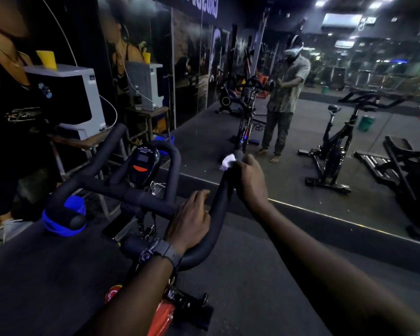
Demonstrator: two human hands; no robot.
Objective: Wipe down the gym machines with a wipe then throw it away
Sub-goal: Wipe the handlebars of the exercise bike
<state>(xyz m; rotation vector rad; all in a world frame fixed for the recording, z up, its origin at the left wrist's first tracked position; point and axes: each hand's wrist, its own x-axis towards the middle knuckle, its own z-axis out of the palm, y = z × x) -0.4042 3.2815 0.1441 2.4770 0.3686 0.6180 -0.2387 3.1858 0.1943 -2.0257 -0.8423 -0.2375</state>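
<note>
A person wipes the black, foam-padded handlebar (214,214) of a red-framed exercise bike in a dimly lit gym, seen from a head-worn camera facing a wall mirror (301,141). The right hand (251,180) is wrapped around the far, upturned end of the right-side bar, fingers curled over a crumpled white wipe (228,161) that pokes out past the knuckles, pressed against the grip. The left hand (192,218), a dark wristwatch (161,252) on its wrist, lies on the bend of the same bar lower down, fingers draped over the foam and steadying the machine. The bike's small black console with an orange button (143,164) sits at the centre, and a blue cloth band (63,219) is wound round the left-side grip; both look untouched by the wipe at this moment. Judging from the hold, the wipe is bunched small, so it could slip out at the bar's tip or skim over only part of the foam, leaving the underside unwiped. A green bin (366,123) shows only in the reflection, well apart from the bike.
</note>
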